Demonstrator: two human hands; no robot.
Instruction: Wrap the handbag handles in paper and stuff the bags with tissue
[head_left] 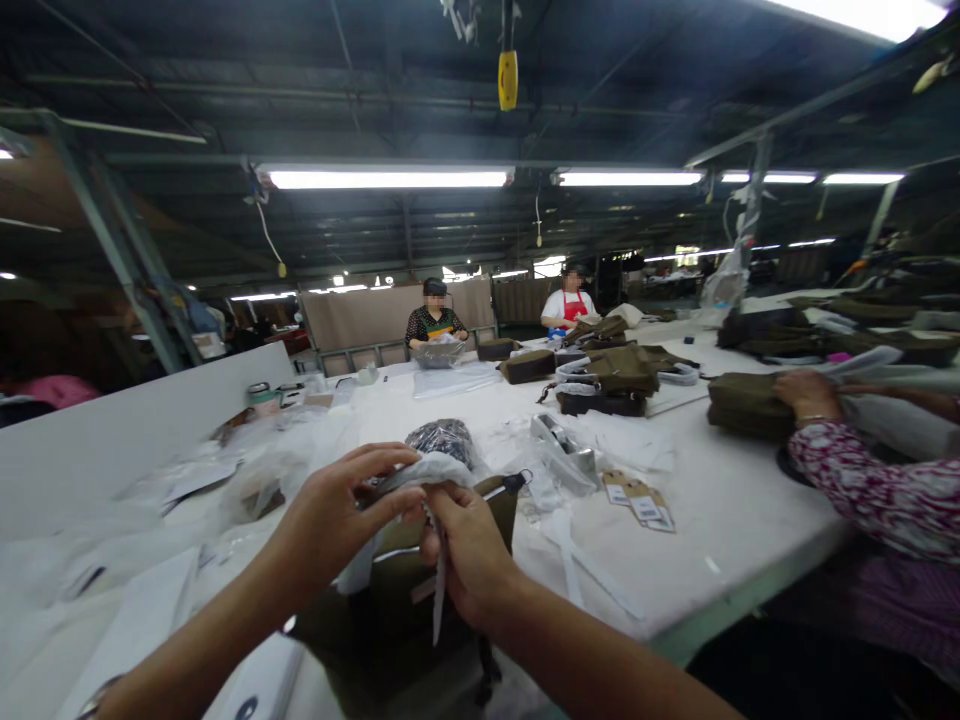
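An olive-green bag (pixel 375 620) stands at the table's near edge, right in front of me. Its raised handle is covered in white wrapping (pixel 431 470), which looks like soft paper or thin foam. My left hand (pixel 360 495) grips the wrapped handle from the left, thumb below and fingers over the top. Close beside it, my right hand (pixel 472 550) pinches the wrapping under the handle. A narrow white strip (pixel 439 590) hangs down from the right fingers. Part of the handle and the fingertips of my right hand are hidden.
Behind the bag are a plastic-wrapped dark bundle (pixel 441 438), a tape dispenser (pixel 562 440) and cardboard tags (pixel 641 500). Plastic bags (pixel 262 480) litter the left. More olive bags (pixel 615 375) lie further back. A co-worker's hand (pixel 808 395) touches another bag at right; two people sit opposite.
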